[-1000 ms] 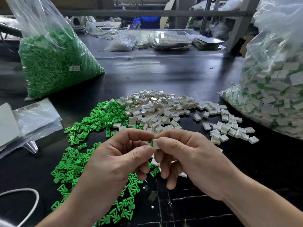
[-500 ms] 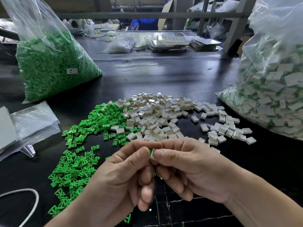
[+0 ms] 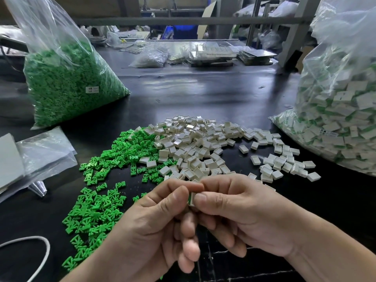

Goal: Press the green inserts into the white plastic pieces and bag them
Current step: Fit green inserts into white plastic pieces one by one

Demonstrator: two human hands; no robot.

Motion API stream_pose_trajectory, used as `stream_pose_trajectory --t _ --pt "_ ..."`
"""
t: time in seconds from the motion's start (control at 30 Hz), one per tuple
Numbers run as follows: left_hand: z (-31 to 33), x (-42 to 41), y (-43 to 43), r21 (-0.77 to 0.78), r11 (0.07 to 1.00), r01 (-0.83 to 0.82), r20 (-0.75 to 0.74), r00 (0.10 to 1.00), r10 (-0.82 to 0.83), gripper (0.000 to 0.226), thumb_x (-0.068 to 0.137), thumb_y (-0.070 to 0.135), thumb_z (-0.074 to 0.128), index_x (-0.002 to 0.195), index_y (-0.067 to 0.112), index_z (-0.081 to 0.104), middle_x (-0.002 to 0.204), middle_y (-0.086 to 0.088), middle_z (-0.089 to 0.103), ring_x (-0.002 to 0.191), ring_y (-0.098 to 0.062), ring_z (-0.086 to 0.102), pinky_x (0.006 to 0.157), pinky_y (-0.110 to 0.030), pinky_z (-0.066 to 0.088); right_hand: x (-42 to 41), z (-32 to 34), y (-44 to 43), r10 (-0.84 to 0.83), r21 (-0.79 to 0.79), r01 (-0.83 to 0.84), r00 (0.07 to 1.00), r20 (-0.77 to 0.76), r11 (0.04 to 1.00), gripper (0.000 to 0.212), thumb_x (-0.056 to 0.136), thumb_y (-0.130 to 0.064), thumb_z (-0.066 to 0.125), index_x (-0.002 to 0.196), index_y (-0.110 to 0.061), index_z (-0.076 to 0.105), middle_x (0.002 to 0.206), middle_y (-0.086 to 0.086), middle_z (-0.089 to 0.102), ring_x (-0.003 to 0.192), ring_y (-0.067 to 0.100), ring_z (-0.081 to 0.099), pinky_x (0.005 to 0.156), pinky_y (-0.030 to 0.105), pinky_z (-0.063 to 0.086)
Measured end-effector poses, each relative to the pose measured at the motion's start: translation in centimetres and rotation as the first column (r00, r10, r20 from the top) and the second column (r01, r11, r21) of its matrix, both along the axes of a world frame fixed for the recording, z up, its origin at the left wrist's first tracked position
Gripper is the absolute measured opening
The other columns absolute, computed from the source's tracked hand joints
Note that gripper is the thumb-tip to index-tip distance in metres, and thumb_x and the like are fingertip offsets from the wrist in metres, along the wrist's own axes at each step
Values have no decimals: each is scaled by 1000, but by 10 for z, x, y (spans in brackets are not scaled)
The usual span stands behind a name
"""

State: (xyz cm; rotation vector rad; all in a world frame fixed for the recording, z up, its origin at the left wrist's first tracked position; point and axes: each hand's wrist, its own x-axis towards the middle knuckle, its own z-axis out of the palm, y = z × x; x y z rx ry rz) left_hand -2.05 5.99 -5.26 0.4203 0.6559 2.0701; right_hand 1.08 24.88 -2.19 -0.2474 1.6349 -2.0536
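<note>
left hand (image 3: 154, 220); right hand (image 3: 240, 212) | both pinch white piece (image 3: 191, 198) between thumbs

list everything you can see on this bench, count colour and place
green inserts: many, green, loose, left-centre of table
white pieces: many, white, loose, centre
insert bag: one, clear, full of green, far left
assembled bag: one, clear, white-and-green parts, right
flat bags: a few, clear, left edge
cord: one, white, near left
table: one, black
held piece: one, white with green, between both hands
left hand: pinches held piece
right hand: pinches held piece
</note>
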Motion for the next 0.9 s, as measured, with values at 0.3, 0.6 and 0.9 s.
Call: stream_pose_trajectory --t 0.3,0.6,0.9 --pt "2 1 6 -48 979 -197 -68 979 194 33 89 26 71 114 6 64 60 -11 60 48 -23 65 44 -30 55 -1 -2 -11 -97 -34 95 993 -74 995 40 93 -29 60 118 1 66 62 6 50 40 8 45 33 17 36" --pt "7 7 6 -140 932 -335 -182 934 308 32 74 24 84 96 7 68 49 -12 56 35 -24 59 37 -28 50 2 -3 -10 -74 19 77 990 -121 997 24 94 -30 62 75 -16 62 54 8 52 36 9 46 34 17 37" --pt "7 11 8 -165 910 -380 -195 917 348 27 78 22 77 97 6 67 50 -12 54 35 -24 59 37 -28 50 0 -6 -9 -78 51 85 990 -113 995 28 93 -32 62 84 -6 62 63 14 52 40 13 46 35 19 38"
